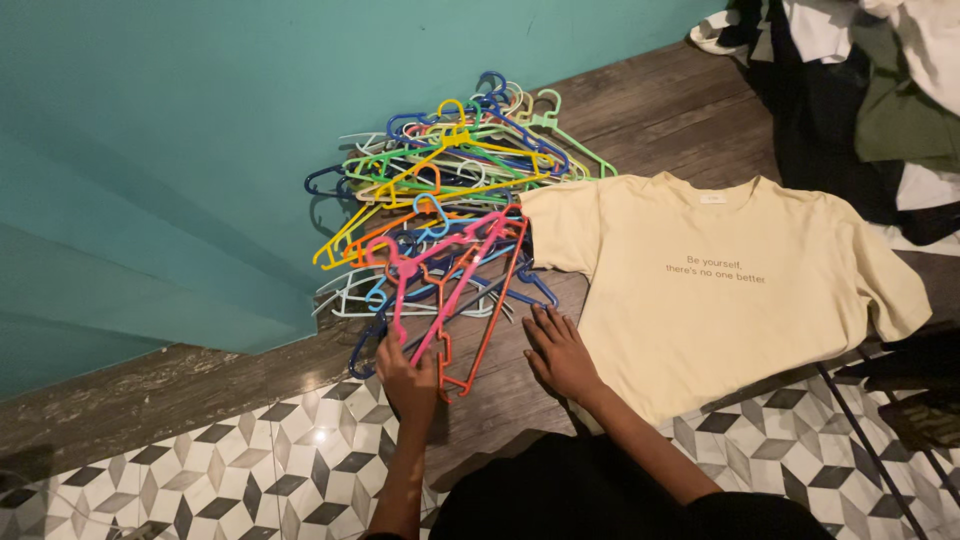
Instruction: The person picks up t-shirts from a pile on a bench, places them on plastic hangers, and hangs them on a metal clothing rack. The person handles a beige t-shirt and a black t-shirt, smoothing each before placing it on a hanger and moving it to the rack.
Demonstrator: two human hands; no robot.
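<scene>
Head view: left hand (408,382) grips lower end of pink hanger (440,290) at near edge of hanger pile (450,190) on wooden floor (690,110), by teal wall (150,150). Right hand (560,352) spread flat on floor, touching hem of cream T-shirt (720,290). Hanger likely light, stiff, smooth plastic — hooks probably snag neighbours; best held at hook neck or shoulder. Shirt soft, limp.

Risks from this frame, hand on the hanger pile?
1. The left hand grips a pink hanger lying in the tangled hanger pile; pulling it may drag an orange hanger or others along.
2. The right hand rests flat beside the T-shirt; a snagged hook could catch its sleeve and rumple it.
</scene>
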